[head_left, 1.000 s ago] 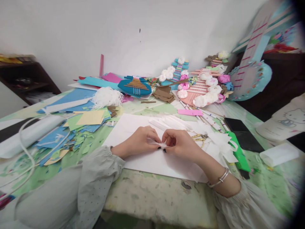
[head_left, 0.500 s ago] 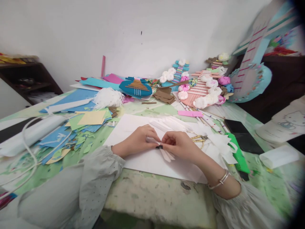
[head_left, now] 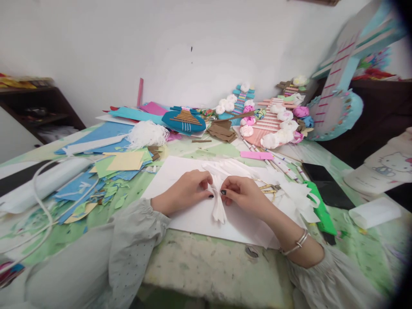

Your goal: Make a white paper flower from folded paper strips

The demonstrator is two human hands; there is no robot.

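Observation:
A bundle of pleated white tissue paper (head_left: 219, 211) stands between my hands over a white board (head_left: 189, 221). It is drawn in at the middle and fans out above and below. A thin white string appears to cross its narrow waist. My left hand (head_left: 191, 191) is closed in a pinch just left of the waist, seemingly on the string. My right hand (head_left: 243, 194) pinches close on the right side, its thumb bent against the fingers. What lies inside the right fingertips is mostly hidden. Gold-handled scissors (head_left: 268, 187) lie beyond my right hand.
White paper pieces (head_left: 289, 189) are spread right of the scissors, near a green object (head_left: 322, 214) and a black phone (head_left: 326, 184). Coloured scraps (head_left: 119, 165) and a tangle of white string (head_left: 148, 134) lie left. Paper guitar crafts (head_left: 268, 124) line the wall. A white cable (head_left: 40, 193) curls at left.
My hands have moved slightly apart from their joined pinch over the bundle. The bundle has swung from slanting toward the lower right to nearly upright, showing its waist.

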